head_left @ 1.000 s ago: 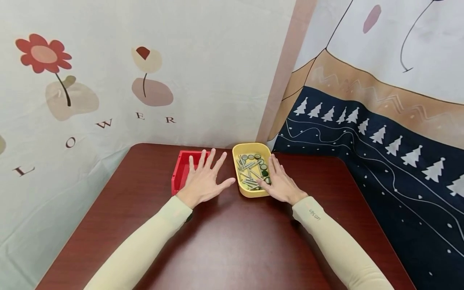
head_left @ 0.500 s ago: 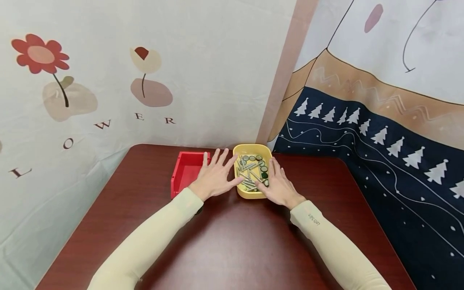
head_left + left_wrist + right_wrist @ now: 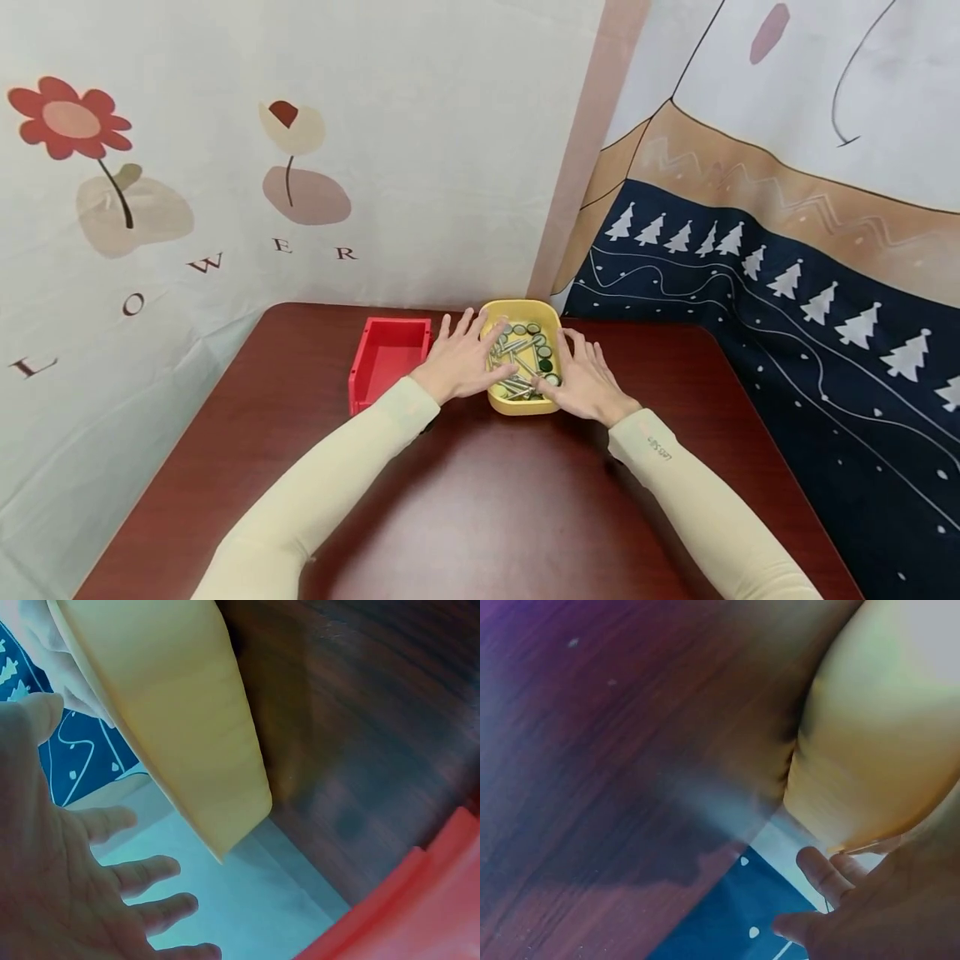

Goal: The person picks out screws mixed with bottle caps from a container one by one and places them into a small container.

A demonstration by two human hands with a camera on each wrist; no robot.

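Note:
A yellow bin (image 3: 525,409) stands near the table's far edge, holding several silver screws or bolts (image 3: 526,364) and round caps (image 3: 545,365), some dark green. My left hand (image 3: 459,367) hovers at its left side, fingers spread, thumb reaching over the left rim. In the left wrist view that hand (image 3: 71,892) appears apart from the yellow wall (image 3: 169,712). My right hand (image 3: 588,385) is at the right rim, its thumb over the front right corner. In the right wrist view its fingers (image 3: 825,874) are close beside the wall; contact is unclear.
A red open bin (image 3: 390,362) sits left of the yellow one, with nothing seen in its visible part. Both stand on a dark red-brown table (image 3: 525,517). Printed cloths (image 3: 450,167) hang behind and to the right.
My left hand has moved right, away from over the red bin to the yellow bin's left rim. My right hand stays by the right rim, its fingers slightly more bent.

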